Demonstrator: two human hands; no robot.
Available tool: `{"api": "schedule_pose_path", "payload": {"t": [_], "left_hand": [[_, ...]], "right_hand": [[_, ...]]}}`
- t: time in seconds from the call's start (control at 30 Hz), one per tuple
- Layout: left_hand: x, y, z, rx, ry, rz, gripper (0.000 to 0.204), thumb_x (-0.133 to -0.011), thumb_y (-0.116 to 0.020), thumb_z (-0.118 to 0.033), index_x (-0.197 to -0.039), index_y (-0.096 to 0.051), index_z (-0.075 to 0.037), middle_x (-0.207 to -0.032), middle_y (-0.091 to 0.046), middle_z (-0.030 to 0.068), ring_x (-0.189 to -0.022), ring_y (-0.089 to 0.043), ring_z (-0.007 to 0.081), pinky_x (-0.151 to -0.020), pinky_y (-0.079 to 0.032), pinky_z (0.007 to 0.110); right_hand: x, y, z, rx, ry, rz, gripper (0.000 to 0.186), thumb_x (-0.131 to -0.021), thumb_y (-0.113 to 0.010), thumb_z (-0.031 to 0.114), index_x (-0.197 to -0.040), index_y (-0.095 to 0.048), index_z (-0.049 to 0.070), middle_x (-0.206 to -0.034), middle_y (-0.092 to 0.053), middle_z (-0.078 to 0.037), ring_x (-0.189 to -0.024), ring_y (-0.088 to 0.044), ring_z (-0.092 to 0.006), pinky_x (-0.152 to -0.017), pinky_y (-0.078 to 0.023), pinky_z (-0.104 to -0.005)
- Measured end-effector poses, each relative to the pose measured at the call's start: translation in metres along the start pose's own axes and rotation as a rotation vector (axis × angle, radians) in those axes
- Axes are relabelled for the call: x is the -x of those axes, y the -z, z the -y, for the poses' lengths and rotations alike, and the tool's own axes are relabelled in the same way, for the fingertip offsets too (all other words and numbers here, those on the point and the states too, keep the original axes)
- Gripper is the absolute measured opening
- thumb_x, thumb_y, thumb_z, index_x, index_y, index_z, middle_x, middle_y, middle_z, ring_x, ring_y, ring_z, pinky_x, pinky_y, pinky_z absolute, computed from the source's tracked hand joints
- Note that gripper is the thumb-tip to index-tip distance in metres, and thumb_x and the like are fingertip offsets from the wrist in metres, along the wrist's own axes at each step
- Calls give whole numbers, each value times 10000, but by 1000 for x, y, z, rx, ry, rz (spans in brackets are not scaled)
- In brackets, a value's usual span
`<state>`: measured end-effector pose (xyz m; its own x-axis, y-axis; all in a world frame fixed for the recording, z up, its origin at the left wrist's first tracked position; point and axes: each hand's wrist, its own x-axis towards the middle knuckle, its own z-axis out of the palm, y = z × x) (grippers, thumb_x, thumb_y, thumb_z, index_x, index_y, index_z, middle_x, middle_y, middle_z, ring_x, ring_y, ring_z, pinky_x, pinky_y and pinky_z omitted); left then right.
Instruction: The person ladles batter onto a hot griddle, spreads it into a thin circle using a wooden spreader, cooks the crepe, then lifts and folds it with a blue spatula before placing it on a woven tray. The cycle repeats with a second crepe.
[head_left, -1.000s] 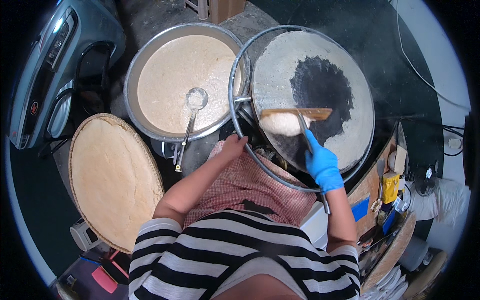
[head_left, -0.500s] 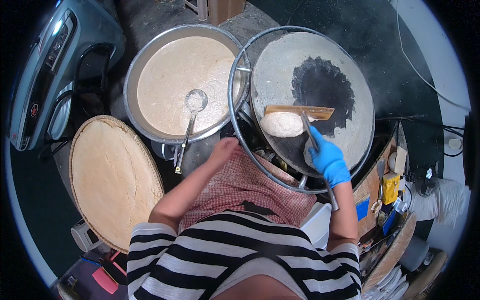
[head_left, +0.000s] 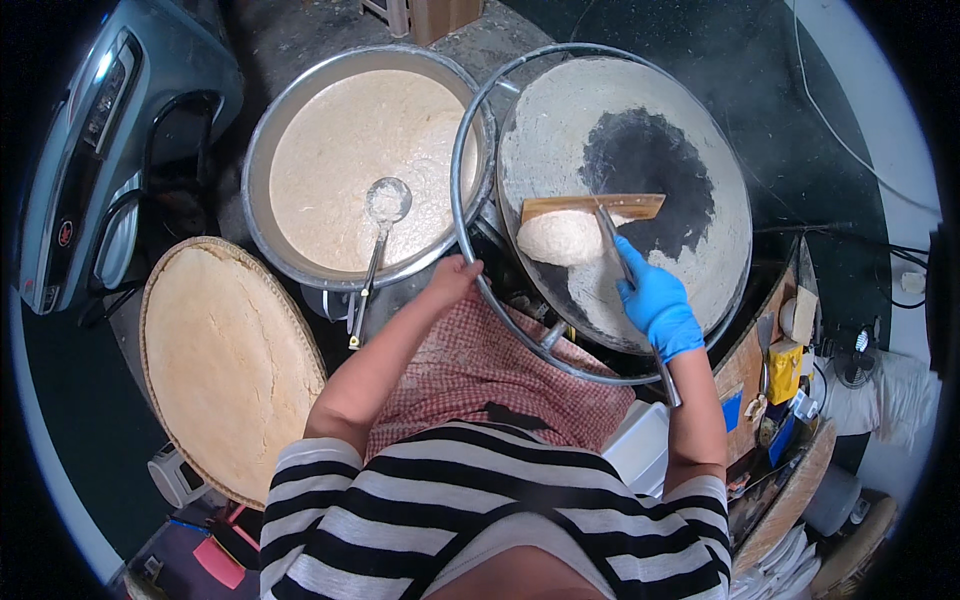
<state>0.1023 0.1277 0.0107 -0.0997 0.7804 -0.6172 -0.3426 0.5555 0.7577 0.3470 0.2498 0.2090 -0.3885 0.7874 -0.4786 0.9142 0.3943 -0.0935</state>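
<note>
My right hand (head_left: pixel 660 300), in a blue glove, is closed round the metal handle of a spreader (head_left: pixel 640 207) with a wooden blade. The blade lies across a round griddle (head_left: pixel 545 110), with a lump of pale batter (head_left: pixel 558 238) against its near side. Pale batter coats much of the griddle around a dark bare patch. My bare left hand (head_left: pixel 455 278) is closed at the left side of the metal ring (head_left: pixel 455 195) around the griddle, fingertips on the tube. Left of it stands a large metal pot (head_left: pixel 258 185) of batter, with a ladle (head_left: pixel 388 200) resting in it.
A round woven tray (head_left: pixel 150 330) stacked with thin pale flatbreads (head_left: pixel 230 370) is at the left. Behind it stands a grey-blue scooter (head_left: pixel 120 140). At the right are a wooden board (head_left: pixel 738 375), a yellow package (head_left: pixel 785 370) and cables.
The metal ring has turned clockwise, its struts shifting round. My left hand has moved slightly up onto the ring. Batter covers more of the griddle's near side, below the spreader.
</note>
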Motion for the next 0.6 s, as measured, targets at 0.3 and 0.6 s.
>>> {"api": "schedule_pose_path", "payload": {"t": [0.3, 0.6], "left_hand": [[16, -7, 9, -24, -138, -135, 254, -910, -498, -277, -929, -569, -34, -812, -598, 29, -710, -538, 89, -642, -446, 238], [54, -49, 36, -74, -269, -239, 145, -893, -504, -146, -901, -543, -6, -755, -591, 37, -664, -550, 108, -577, -443, 242]], "right_hand": [[-101, 2, 2, -213, 390, -261, 500, -814, -553, 147, -1284, -436, 274, -972, -600, -197, -848, -590, -358, -758, -476, -402], [-123, 51, -88, -325, 287, -105, 459, -793, -556, 26, -1196, -545, 245, -1044, -609, -139, -891, -599, -291, -807, -459, -353]]}}
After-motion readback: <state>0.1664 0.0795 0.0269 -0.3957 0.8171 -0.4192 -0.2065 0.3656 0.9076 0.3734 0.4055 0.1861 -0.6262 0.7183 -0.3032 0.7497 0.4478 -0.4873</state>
